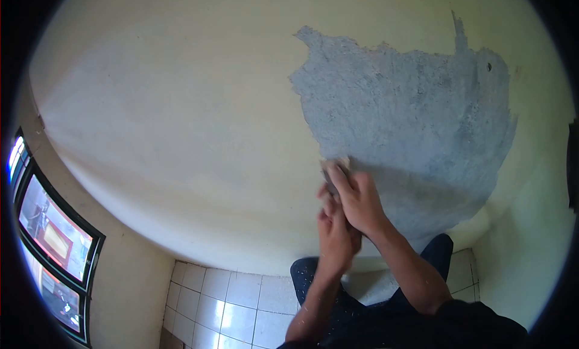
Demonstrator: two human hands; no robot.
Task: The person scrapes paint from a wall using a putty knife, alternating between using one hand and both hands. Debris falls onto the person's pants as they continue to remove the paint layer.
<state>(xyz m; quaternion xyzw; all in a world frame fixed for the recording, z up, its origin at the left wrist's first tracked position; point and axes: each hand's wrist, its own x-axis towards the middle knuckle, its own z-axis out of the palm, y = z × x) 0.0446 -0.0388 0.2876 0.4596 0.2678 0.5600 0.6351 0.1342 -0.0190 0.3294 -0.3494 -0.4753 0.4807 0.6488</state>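
Observation:
Both hands are closed, one above the other, on a paint scraper (344,162) held against the wall. Its flat end touches the lower left edge of a bare grey patch (410,108), where the pale yellow paint (217,114) stops. My right hand (360,205) is uppermost, with its fingers stretched along the tool toward that end. Below and to the left, my left hand (336,243) wraps round the lower part of the tool. Most of the handle is hidden by my fingers, which are slightly blurred.
Below the wall, my knees (437,252) are bent close to it. White floor tiles (240,307) show at lower left, with pale flecks on my dark clothing. A dark-framed window (57,228) is at far left. A small hole (489,67) marks the grey patch.

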